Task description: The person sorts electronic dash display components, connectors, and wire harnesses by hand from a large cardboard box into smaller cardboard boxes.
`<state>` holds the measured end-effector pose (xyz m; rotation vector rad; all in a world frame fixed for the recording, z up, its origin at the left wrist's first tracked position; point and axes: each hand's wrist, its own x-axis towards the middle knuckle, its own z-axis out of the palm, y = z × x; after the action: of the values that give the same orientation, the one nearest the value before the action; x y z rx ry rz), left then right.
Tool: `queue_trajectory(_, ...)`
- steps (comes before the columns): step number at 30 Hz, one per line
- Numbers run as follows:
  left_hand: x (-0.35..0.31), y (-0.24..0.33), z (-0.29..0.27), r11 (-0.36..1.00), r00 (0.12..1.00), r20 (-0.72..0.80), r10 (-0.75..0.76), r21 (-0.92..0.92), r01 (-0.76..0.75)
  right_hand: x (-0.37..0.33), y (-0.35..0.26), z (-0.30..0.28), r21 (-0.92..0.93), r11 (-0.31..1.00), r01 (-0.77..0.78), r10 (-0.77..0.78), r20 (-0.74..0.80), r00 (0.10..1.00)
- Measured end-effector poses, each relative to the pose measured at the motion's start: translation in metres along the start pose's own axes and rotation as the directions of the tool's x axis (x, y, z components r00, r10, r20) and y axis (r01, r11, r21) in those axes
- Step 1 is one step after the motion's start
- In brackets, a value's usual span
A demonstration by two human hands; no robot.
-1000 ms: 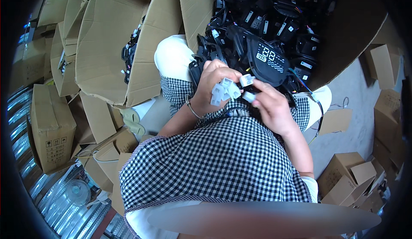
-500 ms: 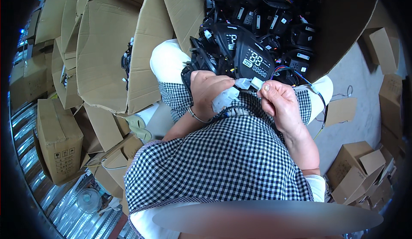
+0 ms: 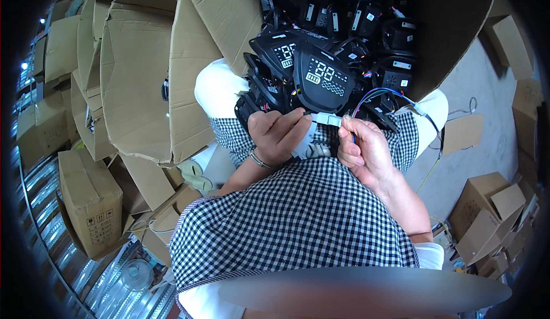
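Observation:
My left hand point(image 3: 279, 137), fingers closed, pinches one end of a white plastic wire connector point(image 3: 327, 119) in front of my lap. At its other end, my right hand point(image 3: 365, 147) grips it between thumb and fingers. The two connector halves lie in line, touching; whether they are fully locked I cannot tell. Thin coloured wires point(image 3: 375, 91) arch from my right fingers towards a white plug at my right knee. Just beyond the connector leans a black display panel point(image 3: 323, 77) with white segment symbols. Something whitish and translucent point(image 3: 306, 141) sits under my left fingers, partly hidden.
A large open cardboard box point(image 3: 220, 18) beyond my knees holds many black display units point(image 3: 366, 18) with cables. Cartons point(image 3: 90, 201) stand at left beside metal rollers point(image 3: 86, 284). More open boxes point(image 3: 487, 216) are on the floor at right. A checked apron point(image 3: 292, 221) covers my lap.
The white connector in my right hand has met the piece at my left fingertips, now in one line. My left fingers have straightened somewhat. The view has shifted slightly.

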<state>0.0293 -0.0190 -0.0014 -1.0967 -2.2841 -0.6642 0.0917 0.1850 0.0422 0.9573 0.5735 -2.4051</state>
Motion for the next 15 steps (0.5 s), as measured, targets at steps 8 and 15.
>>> queue_trajectory(8,0.010,0.001,-0.009,0.998,0.983,0.179,0.033,0.046,-0.042,0.000,0.005,-0.006,0.176,0.980,-0.095,0.093,0.022,0.995)
queue_trajectory(15,0.010,0.005,-0.009,0.990,0.976,0.213,0.048,0.121,-0.075,0.001,0.009,-0.006,0.273,0.941,-0.199,0.200,0.026,0.980)
